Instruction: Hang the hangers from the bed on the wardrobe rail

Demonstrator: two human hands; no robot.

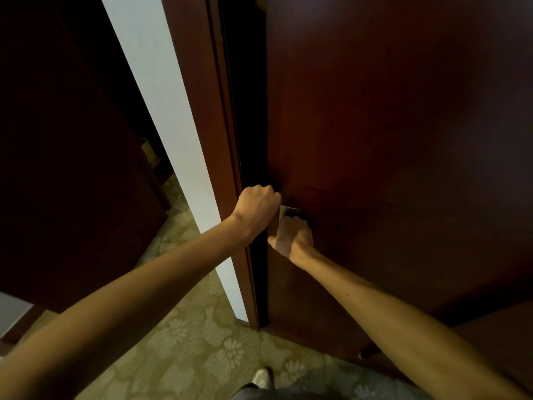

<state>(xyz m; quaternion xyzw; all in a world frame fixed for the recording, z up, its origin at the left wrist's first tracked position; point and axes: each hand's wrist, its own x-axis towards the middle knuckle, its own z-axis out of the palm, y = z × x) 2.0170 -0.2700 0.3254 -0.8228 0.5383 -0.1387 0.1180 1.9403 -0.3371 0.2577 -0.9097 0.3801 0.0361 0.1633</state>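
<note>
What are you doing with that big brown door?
A person stands on a flowery carpet in front of a dark wooden wardrobe door. The left hand curls its fingers round the door's edge, where a dark gap shows. The right hand holds the metal handle just below. The door is only open a crack. No hangers or rail are in sight yet, so none have been hung.

head cam | looks forward-down | close to wardrobe door [389, 140]
</note>
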